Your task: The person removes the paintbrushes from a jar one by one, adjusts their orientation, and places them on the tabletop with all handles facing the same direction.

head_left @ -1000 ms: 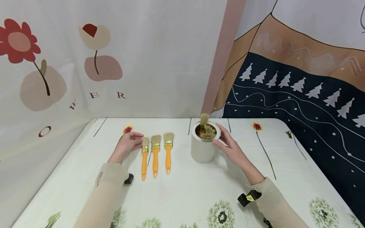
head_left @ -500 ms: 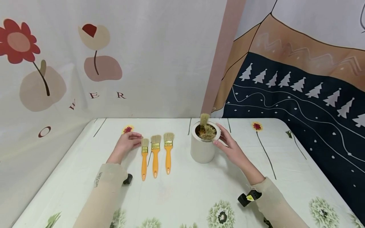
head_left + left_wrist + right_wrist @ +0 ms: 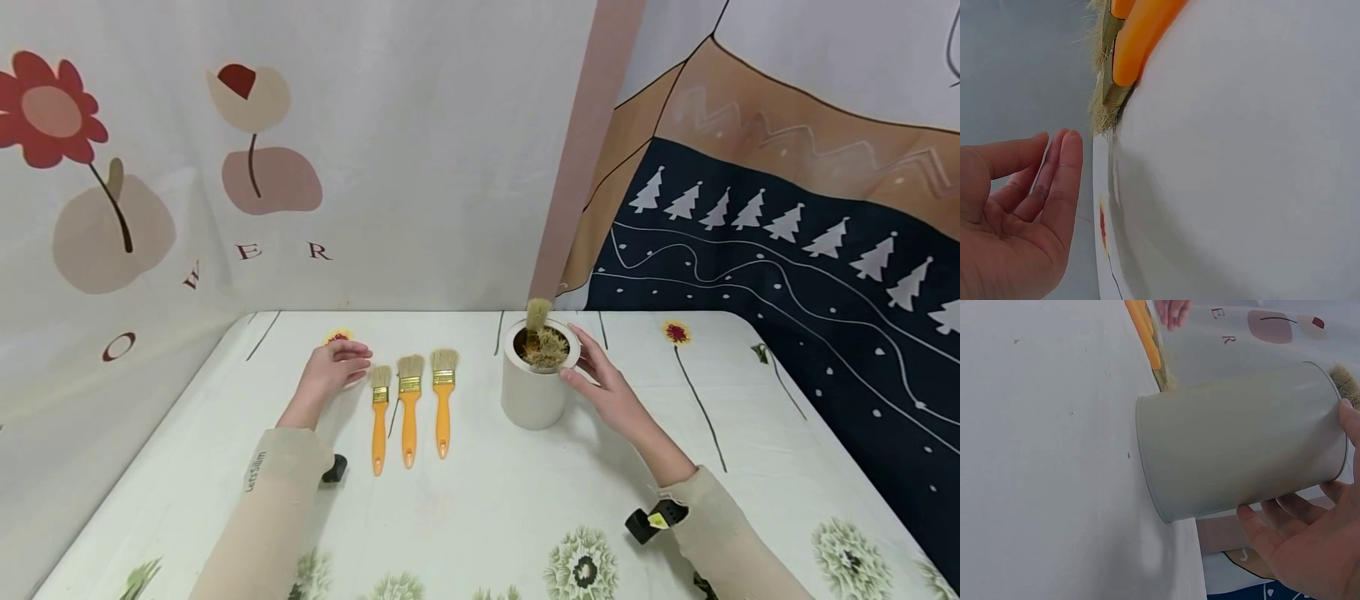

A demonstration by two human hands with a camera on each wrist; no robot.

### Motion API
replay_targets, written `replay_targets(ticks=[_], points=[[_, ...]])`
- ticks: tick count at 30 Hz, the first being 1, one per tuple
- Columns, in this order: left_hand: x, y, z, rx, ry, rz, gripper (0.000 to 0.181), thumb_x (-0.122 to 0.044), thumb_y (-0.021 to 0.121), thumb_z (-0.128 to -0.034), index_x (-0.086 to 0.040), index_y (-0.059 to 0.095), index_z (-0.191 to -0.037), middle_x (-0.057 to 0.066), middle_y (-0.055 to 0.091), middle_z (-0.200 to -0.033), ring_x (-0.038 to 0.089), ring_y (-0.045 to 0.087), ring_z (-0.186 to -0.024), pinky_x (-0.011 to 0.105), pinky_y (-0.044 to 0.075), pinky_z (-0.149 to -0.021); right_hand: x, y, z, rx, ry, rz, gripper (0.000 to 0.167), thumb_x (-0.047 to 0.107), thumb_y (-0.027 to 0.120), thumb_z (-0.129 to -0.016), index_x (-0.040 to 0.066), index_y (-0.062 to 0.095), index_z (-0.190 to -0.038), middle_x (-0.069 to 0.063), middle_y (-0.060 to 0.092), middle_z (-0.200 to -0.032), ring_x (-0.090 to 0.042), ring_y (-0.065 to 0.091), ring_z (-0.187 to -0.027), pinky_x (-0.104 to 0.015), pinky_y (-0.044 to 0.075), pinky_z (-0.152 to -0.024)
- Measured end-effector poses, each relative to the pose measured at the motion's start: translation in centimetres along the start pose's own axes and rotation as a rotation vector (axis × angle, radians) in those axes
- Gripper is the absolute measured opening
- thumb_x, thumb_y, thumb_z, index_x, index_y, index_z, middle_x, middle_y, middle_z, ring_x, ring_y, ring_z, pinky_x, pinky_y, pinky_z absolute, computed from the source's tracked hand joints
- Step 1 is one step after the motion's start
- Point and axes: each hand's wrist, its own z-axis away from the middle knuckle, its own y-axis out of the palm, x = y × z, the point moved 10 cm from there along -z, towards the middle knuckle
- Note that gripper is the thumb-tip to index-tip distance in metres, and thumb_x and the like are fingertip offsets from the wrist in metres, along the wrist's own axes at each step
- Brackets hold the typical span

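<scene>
Three brushes with orange handles lie side by side on the white cloth, bristles away from the person: a left brush (image 3: pixel 379 417), a middle brush (image 3: pixel 408 412) and a right brush (image 3: pixel 443 404). Just left of the left brush's bristles is my left hand (image 3: pixel 330 375), empty; the left wrist view shows its fingers (image 3: pixel 1063 181) loosely bent, apart from the bristles. A pale grey cylindrical pot (image 3: pixel 533 400) stands upright, with bristle ends (image 3: pixel 537 315) showing at its mouth. My right hand (image 3: pixel 603 387) holds the pot's right side, thumb near the rim (image 3: pixel 1340 403).
The flower-printed cloth (image 3: pixel 480 517) covers the table. Behind it hangs a pale curtain (image 3: pixel 420 167) with flower and letter prints, and at the right a dark cloth (image 3: pixel 750 275) with white trees. A black device (image 3: pixel 657 522) sits at the right wrist.
My left hand has drawn slightly left and away from the left brush's bristles. That brush's bristle end has shifted a little left and nearer the person. The right hand and pot have stayed still.
</scene>
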Motion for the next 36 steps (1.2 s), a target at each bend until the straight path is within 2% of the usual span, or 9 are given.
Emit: replay_targets(ticks=[8, 14, 18, 24, 28, 34, 36], points=[[-0.5, 0.0, 0.1, 0.005, 0.015, 0.012, 0.033, -0.008, 0.057, -0.1010, 0.004, 0.053, -0.131, 0.025, 0.058, -0.136, 0.010, 0.065, -0.100, 0.022, 0.060, -0.088, -0.1, -0.1, 0.0, -0.004, -0.007, 0.000, 0.068, 0.028, 0.053, -0.104, 0.026, 0.015, -0.161, -0.016, 0.022, -0.165, -0.041, 0.029, -0.149, -0.060, 0.029, -0.120], [-1.0, 0.0, 0.3, 0.001, 0.023, 0.009, 0.034, -0.010, 0.057, -0.1013, 0.003, 0.053, -0.133, 0.024, 0.057, -0.137, 0.023, 0.063, -0.115, 0.026, 0.059, -0.094, 0.0, 0.0, 0.0, -0.001, -0.008, -0.005, 0.070, 0.028, 0.054, -0.104, 0.021, 0.014, -0.161, -0.016, 0.021, -0.165, -0.042, 0.028, -0.150, -0.061, 0.028, -0.120], [-1.4, 0.3, 0.4, 0.012, 0.041, 0.019, 0.036, -0.010, 0.057, -0.1013, 0.002, 0.052, -0.134, 0.024, 0.057, -0.138, 0.026, 0.062, -0.119, 0.027, 0.058, -0.096, 0.2, 0.0, 0.0, -0.003, -0.015, -0.006, 0.072, 0.031, 0.055, -0.103, 0.019, 0.014, -0.161, -0.016, 0.021, -0.165, -0.042, 0.028, -0.149, -0.061, 0.029, -0.120], [-2.5, 0.6, 0.8, 0.032, 0.093, 0.038, 0.036, -0.009, 0.057, -0.1009, 0.005, 0.052, -0.134, 0.026, 0.057, -0.137, 0.018, 0.064, -0.112, 0.027, 0.058, -0.096, 0.2, -0.1, 0.0, -0.014, -0.034, 0.013, 0.071, 0.034, 0.055, -0.103, 0.021, 0.016, -0.161, -0.018, 0.025, -0.163, -0.043, 0.032, -0.147, -0.062, 0.030, -0.119], [-3.5, 1.0, 1.2, 0.049, 0.108, 0.071, 0.037, -0.008, 0.058, -0.1004, 0.006, 0.051, -0.134, 0.027, 0.057, -0.137, 0.013, 0.065, -0.107, 0.026, 0.058, -0.095, 0.2, 0.0, 0.1, -0.003, -0.031, -0.002, 0.069, 0.027, 0.055, -0.103, 0.025, 0.016, -0.161, -0.017, 0.025, -0.164, -0.042, 0.031, -0.148, -0.062, 0.029, -0.120], [-5.2, 1.7, 1.8, 0.084, 0.143, 0.134, 0.038, -0.008, 0.059, -0.0997, 0.006, 0.050, -0.134, 0.029, 0.055, -0.139, -0.002, 0.063, -0.095, 0.021, 0.058, -0.092, 0.1, 0.0, 0.0, -0.003, -0.025, -0.012, 0.068, 0.022, 0.054, -0.104, 0.024, 0.017, -0.160, -0.016, 0.024, -0.164, -0.041, 0.029, -0.149, -0.061, 0.028, -0.121], [-5.7, 1.9, 2.1, 0.094, 0.156, 0.136, 0.039, -0.009, 0.059, -0.1000, 0.005, 0.050, -0.135, 0.028, 0.055, -0.139, -0.003, 0.063, -0.094, 0.020, 0.058, -0.092, 0.1, 0.0, 0.0, -0.004, -0.024, -0.010, 0.068, 0.022, 0.054, -0.104, 0.024, 0.017, -0.160, -0.016, 0.023, -0.165, -0.041, 0.029, -0.149, -0.060, 0.028, -0.121]])
